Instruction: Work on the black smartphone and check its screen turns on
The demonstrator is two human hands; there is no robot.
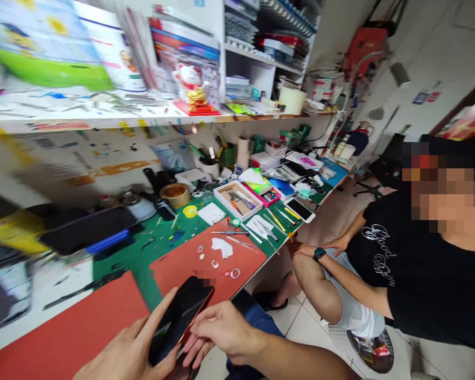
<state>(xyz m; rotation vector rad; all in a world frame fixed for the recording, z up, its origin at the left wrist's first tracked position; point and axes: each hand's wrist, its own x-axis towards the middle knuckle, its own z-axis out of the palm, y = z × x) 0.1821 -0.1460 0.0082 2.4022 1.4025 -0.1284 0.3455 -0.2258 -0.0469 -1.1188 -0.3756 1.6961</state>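
Observation:
A black smartphone point(180, 316) with a dark screen and an orange-red edge is held tilted above the front of the bench. My left hand point(136, 340) grips it along its left side and lower end. Beside its right edge is my right hand point(221, 335), fingers loosely curled and apart; whether a fingertip touches the phone is hard to tell. Just beyond the phone lies a red work mat point(170, 258). On that mat are a white scrap of paper point(222, 247), a small ring with a pink part point(235, 273), and a grey pen-like tool point(231, 233).
A second red mat point(75, 332) lies at the left. Farther along the green bench are a white box of tools point(237, 200), a white phone point(300, 209) and a tape roll point(174, 195). A crowded shelf point(142, 119) overhangs. A seated person point(411, 264) is close on the right.

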